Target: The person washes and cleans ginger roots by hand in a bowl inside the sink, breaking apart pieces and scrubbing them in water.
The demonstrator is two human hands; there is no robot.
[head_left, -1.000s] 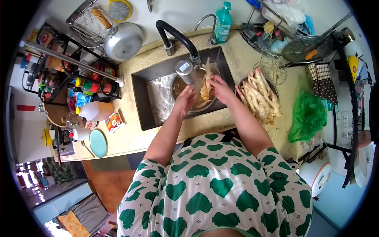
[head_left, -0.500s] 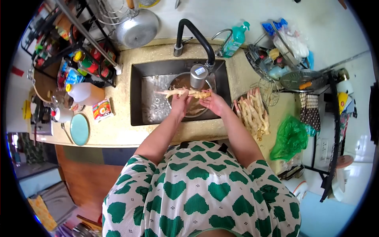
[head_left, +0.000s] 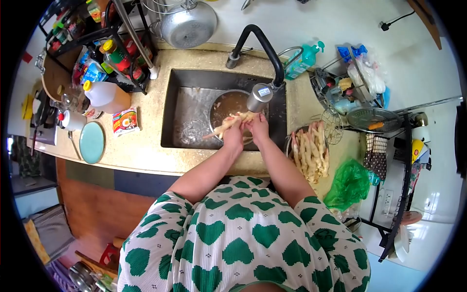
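Observation:
A pale chicken foot [head_left: 224, 128] is held between both my hands above the sink [head_left: 189, 100]. My left hand [head_left: 234, 136] is closed around its middle. My right hand [head_left: 259, 127] pinches its other end, just below the faucet head [head_left: 260, 97]. Beneath the hands, a round metal bowl [head_left: 212, 111] holds brownish water; my hands cover its near side. To the right of the sink, several more chicken feet [head_left: 309, 151] are piled in a container on the counter.
A green plastic bag [head_left: 348, 185] lies at the counter's right. Left of the sink are a noodle packet [head_left: 125, 121], a jug of amber liquid [head_left: 107, 97] and a teal oval plate [head_left: 92, 142]. A soap bottle [head_left: 304, 61] stands behind the sink.
The chicken foot has turned from nearly level to a slant, its left end now lower. My hands have come closer together. The whole view has shifted slightly.

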